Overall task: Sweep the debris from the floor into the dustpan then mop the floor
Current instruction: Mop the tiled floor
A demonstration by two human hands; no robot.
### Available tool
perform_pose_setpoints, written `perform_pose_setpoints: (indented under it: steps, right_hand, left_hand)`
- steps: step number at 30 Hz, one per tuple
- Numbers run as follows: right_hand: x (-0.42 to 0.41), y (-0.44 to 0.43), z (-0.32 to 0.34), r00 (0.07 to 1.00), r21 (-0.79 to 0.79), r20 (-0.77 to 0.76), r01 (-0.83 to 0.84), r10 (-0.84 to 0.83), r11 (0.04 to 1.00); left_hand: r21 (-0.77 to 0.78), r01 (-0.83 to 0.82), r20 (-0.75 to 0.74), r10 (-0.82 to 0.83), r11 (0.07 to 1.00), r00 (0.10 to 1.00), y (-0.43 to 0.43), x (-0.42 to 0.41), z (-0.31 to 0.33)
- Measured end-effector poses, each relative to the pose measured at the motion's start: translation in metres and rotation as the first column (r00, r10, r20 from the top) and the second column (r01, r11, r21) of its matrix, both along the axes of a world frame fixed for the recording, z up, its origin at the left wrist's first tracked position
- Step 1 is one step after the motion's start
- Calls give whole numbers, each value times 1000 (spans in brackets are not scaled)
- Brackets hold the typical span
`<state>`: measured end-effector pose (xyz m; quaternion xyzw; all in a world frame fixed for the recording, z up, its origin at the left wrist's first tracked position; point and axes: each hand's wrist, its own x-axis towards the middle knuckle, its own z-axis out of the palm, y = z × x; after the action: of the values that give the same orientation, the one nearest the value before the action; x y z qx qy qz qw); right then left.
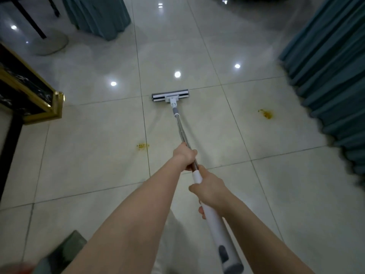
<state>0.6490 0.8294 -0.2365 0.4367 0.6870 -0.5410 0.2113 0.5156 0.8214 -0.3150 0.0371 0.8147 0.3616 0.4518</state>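
Observation:
A flat mop with a white and grey head (170, 96) rests on the glossy pale tile floor (286, 194), straight ahead of me. Its metal pole (181, 129) runs back to a white handle (217, 224). My left hand (184, 155) grips the metal part of the pole. My right hand (210, 189) is wrapped around the white handle just behind it. Two small yellow stains lie on the tiles: one (142, 146) left of the pole, another (266, 113) to the right. No dustpan is in view.
A dark table with a gold-trimmed corner (49, 103) juts in at the left. Teal drapes hang at the right (325, 80) and at the top (96, 14). A round stand base (52, 43) sits at the upper left. A blurred dark object (65, 252) lies at the bottom left.

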Motion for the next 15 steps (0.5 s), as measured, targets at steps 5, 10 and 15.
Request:
perform_pose_setpoints:
  steps: [5,10,15]
  right_hand:
    - [100,-38,23,999,-12,35,11,-10,1000]
    - [152,-88,41,999,10,10,-35,35,999]
    - [129,-123,34,998,61,61,4,-8,998]
  left_hand:
    - [-23,16,53,-15,1000,998,-39,94,22]
    - [-53,31,77,-27,998,997,-85,146,34]
    - [-80,72,-12,-73,994,997,-111,128,30]
